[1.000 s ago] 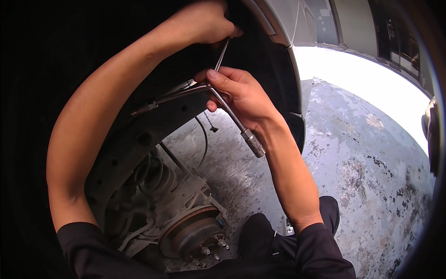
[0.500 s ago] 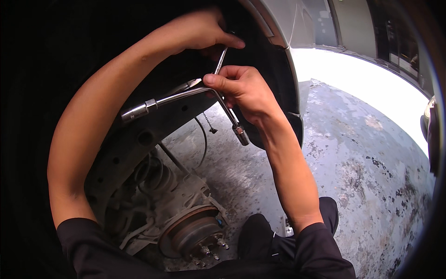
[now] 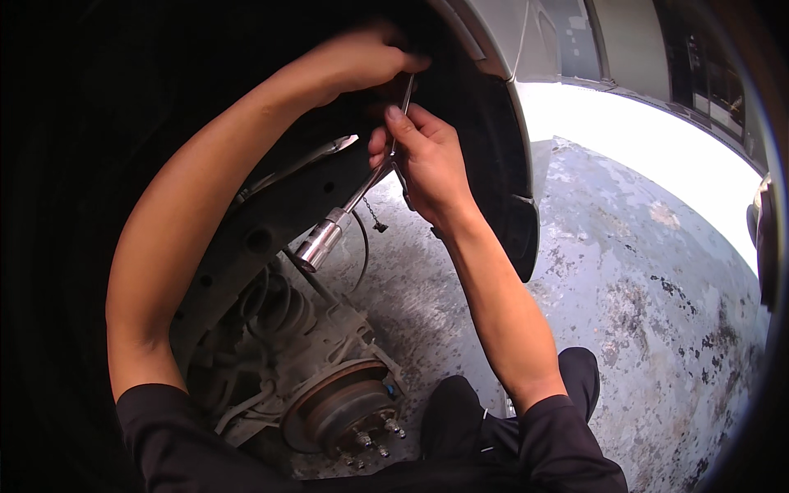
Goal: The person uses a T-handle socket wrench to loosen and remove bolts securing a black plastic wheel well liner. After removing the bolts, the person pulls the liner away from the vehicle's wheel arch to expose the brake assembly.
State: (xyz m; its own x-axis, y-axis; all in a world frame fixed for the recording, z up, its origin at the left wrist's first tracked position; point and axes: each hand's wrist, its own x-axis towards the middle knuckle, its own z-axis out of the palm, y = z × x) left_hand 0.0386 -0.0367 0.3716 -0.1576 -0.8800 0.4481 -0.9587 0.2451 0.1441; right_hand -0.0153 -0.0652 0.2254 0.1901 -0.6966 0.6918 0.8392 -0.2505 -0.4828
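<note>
My right hand [image 3: 427, 160] is closed on a shiny three-way socket wrench [image 3: 356, 195], gripping it near where its arms meet. One arm slants down and left to a large socket [image 3: 320, 241]. Another rises to my left hand [image 3: 374, 59], which reaches up into the dark wheel well [image 3: 481, 156]. Its thumb lies at the top of that arm. The other left fingers are smeared by motion and lost in shadow, so their hold is unclear. Most of the third arm is hidden by my right hand and wrist.
Below is a bare brake disc and hub [image 3: 341, 415] with studs, beside a coil spring [image 3: 279, 308]. A metal bar [image 3: 300, 164] shows behind the wrench. A small chain [image 3: 374, 214] hangs nearby. The light car body panel [image 3: 500, 37] edges the well above a worn grey floor [image 3: 633, 304].
The wrench has turned: its large socket swung from pointing left to pointing down and left, and the lower-right arm went behind my right hand. Both hands rose slightly.
</note>
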